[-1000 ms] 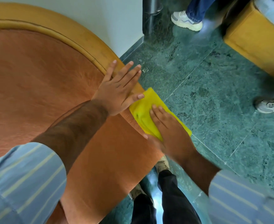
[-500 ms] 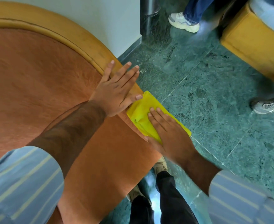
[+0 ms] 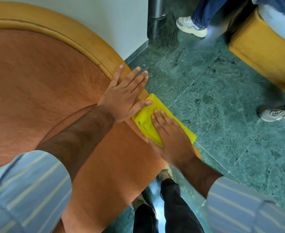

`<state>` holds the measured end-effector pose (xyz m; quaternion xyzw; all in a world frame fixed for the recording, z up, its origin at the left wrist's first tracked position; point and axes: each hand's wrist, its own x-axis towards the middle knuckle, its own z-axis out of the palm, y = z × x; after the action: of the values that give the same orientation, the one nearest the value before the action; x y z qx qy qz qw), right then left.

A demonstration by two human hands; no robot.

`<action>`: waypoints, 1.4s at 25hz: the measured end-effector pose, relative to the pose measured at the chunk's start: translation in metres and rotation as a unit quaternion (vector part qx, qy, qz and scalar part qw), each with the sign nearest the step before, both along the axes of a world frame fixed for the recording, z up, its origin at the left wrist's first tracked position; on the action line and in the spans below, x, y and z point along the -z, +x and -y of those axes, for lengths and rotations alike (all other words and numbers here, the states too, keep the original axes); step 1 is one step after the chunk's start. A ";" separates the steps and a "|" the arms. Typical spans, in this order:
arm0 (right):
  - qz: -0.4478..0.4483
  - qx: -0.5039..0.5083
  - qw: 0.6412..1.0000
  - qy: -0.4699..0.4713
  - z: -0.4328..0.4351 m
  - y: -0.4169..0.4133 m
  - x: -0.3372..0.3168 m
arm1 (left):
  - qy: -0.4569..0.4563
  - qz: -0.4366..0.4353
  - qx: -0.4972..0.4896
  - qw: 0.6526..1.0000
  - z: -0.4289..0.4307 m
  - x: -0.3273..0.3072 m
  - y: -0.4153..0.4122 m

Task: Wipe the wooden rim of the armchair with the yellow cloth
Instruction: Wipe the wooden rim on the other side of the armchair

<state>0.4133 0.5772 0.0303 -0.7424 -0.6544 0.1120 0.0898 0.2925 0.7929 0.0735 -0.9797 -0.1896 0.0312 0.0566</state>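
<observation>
Left hand [image 3: 125, 96] flat, fingers spread and straight, palm down across the wooden rim [image 3: 81, 39] where it meets the orange cushion [image 3: 37, 84] of the armchair; gripping nothing. Just right of its thumb, touching it, yellow cloth [image 3: 144, 118] folded over the rim's edge. Right hand [image 3: 170, 132] flat on top of the cloth, fingers together and extended, pressing it onto the wood rather than clutching it. Beyond the right hand, green stone floor [image 3: 214, 101]; farther right, a yellow block [image 3: 262, 52] and a white shoe [image 3: 272, 114].
</observation>
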 end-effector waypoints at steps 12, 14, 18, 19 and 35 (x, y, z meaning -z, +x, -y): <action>-0.012 0.009 1.000 0.018 0.054 0.010 -0.001 | -0.016 -0.004 -0.015 1.000 0.002 -0.004 -0.001; -0.030 0.013 0.999 0.028 0.012 0.006 0.000 | -0.012 -0.004 -0.014 1.000 0.002 -0.003 0.000; -0.041 -0.018 0.999 0.014 0.014 0.017 -0.001 | -0.012 -0.002 -0.011 1.000 0.002 -0.002 -0.002; -0.032 -0.022 0.999 0.001 0.038 0.019 -0.004 | -0.019 -0.005 -0.007 1.000 0.002 -0.004 -0.001; -0.041 -0.033 0.998 -0.027 0.069 0.030 -0.019 | -0.044 -0.025 -0.016 0.999 0.003 -0.009 0.002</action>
<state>0.4429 0.5082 0.0497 -0.7172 -0.6713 0.1624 0.0929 0.2941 0.7902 0.0824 -0.9771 -0.2020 0.0646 0.0179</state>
